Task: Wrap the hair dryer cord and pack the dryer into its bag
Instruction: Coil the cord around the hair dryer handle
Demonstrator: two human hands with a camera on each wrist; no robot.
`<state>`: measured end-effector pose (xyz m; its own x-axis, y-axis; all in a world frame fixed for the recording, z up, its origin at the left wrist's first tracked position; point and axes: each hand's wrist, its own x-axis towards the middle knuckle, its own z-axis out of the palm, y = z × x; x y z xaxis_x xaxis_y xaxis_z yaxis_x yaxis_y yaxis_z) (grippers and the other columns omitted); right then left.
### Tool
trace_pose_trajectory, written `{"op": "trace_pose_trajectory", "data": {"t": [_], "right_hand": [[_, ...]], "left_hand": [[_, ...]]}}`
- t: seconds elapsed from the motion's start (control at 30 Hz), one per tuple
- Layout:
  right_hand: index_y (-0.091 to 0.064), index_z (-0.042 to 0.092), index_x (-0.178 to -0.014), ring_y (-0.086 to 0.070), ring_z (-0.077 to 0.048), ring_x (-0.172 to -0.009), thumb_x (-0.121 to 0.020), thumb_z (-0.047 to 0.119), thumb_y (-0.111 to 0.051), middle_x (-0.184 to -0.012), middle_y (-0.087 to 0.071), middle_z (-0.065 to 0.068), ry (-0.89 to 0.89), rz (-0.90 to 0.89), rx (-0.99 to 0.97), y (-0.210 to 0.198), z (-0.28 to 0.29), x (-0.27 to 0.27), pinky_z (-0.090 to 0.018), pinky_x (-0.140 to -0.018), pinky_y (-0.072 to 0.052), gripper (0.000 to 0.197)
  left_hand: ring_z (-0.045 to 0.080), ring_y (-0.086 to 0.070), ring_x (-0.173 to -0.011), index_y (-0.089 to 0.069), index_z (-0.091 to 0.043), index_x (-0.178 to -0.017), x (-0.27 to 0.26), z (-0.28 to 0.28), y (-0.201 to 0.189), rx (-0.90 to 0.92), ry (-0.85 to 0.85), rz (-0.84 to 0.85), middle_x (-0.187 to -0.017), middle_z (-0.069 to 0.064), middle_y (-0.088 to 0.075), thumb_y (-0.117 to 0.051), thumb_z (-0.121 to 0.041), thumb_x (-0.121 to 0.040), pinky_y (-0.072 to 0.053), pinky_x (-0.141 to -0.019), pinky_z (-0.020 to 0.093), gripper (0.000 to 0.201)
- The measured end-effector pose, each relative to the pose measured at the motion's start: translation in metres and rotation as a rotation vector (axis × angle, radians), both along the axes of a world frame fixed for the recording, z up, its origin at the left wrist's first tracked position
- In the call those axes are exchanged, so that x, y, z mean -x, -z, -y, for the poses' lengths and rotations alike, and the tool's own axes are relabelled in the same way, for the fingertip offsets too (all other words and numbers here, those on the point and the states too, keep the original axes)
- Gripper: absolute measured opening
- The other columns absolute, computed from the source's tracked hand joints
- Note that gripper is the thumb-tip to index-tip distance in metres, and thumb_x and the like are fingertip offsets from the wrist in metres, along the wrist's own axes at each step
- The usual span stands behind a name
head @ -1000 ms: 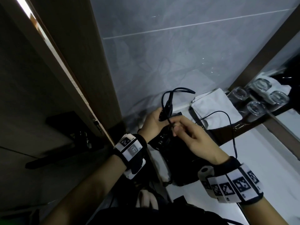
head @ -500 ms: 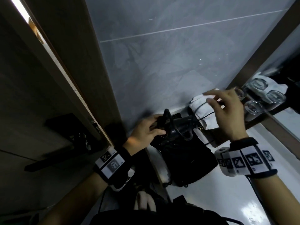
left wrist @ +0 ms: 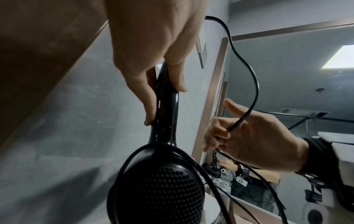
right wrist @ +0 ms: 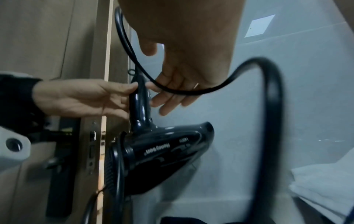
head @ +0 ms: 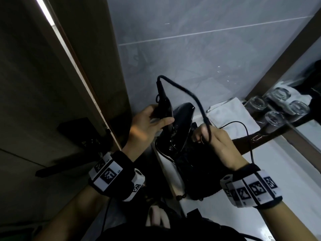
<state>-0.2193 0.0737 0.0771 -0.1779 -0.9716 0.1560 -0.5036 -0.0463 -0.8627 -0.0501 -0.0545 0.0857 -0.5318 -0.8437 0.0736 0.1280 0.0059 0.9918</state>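
Bag half hidden by right hand

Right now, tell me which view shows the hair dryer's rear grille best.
The left wrist view: the hair dryer's round perforated grille faces the camera with a cord loop around it. The right wrist view shows the grille edge-on at the body's left end. The head view does not show it.

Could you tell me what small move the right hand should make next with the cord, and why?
Probably carry the cord round the dryer again: the left hand holds its handle up, one loop already circles the body, and the right hand pinches slack.
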Motion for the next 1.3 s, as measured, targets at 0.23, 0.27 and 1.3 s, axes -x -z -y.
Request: {"op": "trace_pose_trajectory", "data": {"t": [0.23, 0.27, 1.3], "right_hand": [[-0.06, 0.017, -0.057, -0.043, -0.009, -0.077, -0.089, 0.037, -0.047, -0.072, -0.053, 0.007, 0.003, -0.093, -0.009, -0.001, -0.009, 0.001, -0.018, -0.084, -0.028, 0.04], [-0.061, 0.017, -0.057, -0.042, -0.011, -0.078, -0.087, 0.036, -0.054, -0.073, -0.054, 0.002, 0.035, -0.101, -0.038, 0.0, -0.011, 0.005, -0.017, -0.085, -0.027, 0.036], [-0.066, 0.029, -0.101, -0.052, -0.028, -0.104, -0.08, 0.032, -0.066, -0.107, -0.053, -0.016, -0.243, 0.239, -0.087, -0.024, 0.031, -0.032, -0.026, -0.095, -0.038, 0.022]], "left_hand": [[0.024, -0.064, -0.093, -0.055, 0.002, -0.111, -0.013, 0.004, -0.002, 0.012, 0.004, -0.048, -0.097, 0.009, -0.065, -0.06, 0.01, -0.081, -0.05, -0.089, 0.035, 0.031], [0.03, -0.062, -0.099, -0.05, 0.008, -0.116, -0.015, 0.006, -0.001, -0.001, 0.003, -0.087, -0.103, 0.016, -0.064, -0.057, 0.012, -0.082, -0.049, -0.093, 0.038, 0.034], [0.028, -0.062, -0.096, -0.034, -0.011, -0.139, -0.013, 0.0, -0.031, -0.225, 0.475, -0.551, -0.111, 0.013, -0.064, -0.038, -0.007, -0.095, -0.052, -0.085, 0.041, 0.044]]}}
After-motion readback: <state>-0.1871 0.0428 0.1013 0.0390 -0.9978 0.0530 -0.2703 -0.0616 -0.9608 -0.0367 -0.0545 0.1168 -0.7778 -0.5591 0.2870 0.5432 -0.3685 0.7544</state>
